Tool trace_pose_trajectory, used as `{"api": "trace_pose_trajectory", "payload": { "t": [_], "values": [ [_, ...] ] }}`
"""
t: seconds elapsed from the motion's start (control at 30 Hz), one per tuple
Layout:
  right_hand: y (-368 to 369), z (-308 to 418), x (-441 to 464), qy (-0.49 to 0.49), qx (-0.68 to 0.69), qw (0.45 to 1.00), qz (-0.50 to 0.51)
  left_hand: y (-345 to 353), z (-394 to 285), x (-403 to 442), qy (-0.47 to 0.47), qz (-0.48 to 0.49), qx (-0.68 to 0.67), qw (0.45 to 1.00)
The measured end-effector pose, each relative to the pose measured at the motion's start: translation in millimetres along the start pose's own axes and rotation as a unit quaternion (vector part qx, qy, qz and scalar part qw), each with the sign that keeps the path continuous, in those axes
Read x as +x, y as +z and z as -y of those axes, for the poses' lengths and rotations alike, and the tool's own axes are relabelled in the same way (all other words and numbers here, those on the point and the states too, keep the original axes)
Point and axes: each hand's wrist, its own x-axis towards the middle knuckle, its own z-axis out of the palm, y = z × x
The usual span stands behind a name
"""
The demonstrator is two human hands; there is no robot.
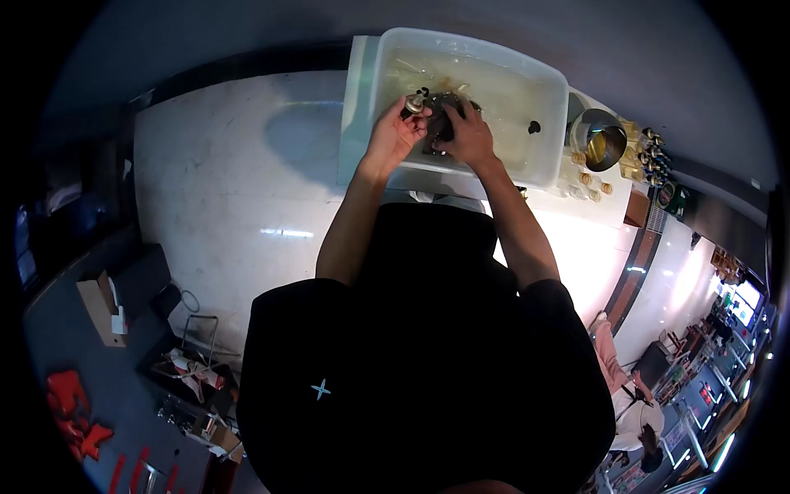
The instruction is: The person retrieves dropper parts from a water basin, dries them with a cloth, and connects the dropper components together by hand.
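Observation:
My left hand (397, 136) is closed around a small brass-coloured fitting (415, 103) with a black top, held over the left part of a white plastic tub (473, 39). Its exact kind is too small to make out. Beside it, my right hand (469, 138) has its fingers curled over a dark, shiny object (442, 123) low in the tub; the hand hides part of its shape. Cloudy, yellowish water (506, 90) fills the tub, with pale bits floating near the dark object. A small black piece (534, 127) lies in the water toward the right end.
Right of the tub are a metal bowl (599, 140) with yellowish liquid, small clear bottles (586, 186) and more bottles (642, 156). The white tabletop (239, 165) stretches left. Behind me are cardboard boxes (103, 309), red objects (70, 403) and another person (635, 407).

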Motion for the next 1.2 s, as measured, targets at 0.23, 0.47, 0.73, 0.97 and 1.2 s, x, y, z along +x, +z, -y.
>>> {"api": "trace_pose_trajectory", "payload": {
  "t": [0.23,0.47,0.73,0.97,1.2],
  "values": [
    [32.5,7.9,25.6,0.021,-0.174,0.973,0.152,2.4,-3.1,-3.3,-0.028,0.003,0.052,0.998],
    [12.2,4.1,17.2,0.111,0.227,0.967,-0.005,-5.2,4.8,5.5,-0.016,0.004,0.090,0.996],
    [-29.5,14.8,-1.6,0.204,0.850,0.484,0.045,8.2,20.4,12.1,0.009,-0.062,0.116,0.991],
    [-29.4,19.6,-4.1,0.288,0.872,0.395,0.023,12.0,37.5,29.6,-0.040,-0.042,0.070,0.996],
    [-4.7,4.0,-3.0,0.271,0.846,0.455,0.053,20.7,50.3,45.4,-0.025,-0.010,0.039,0.999]
  ]
}}
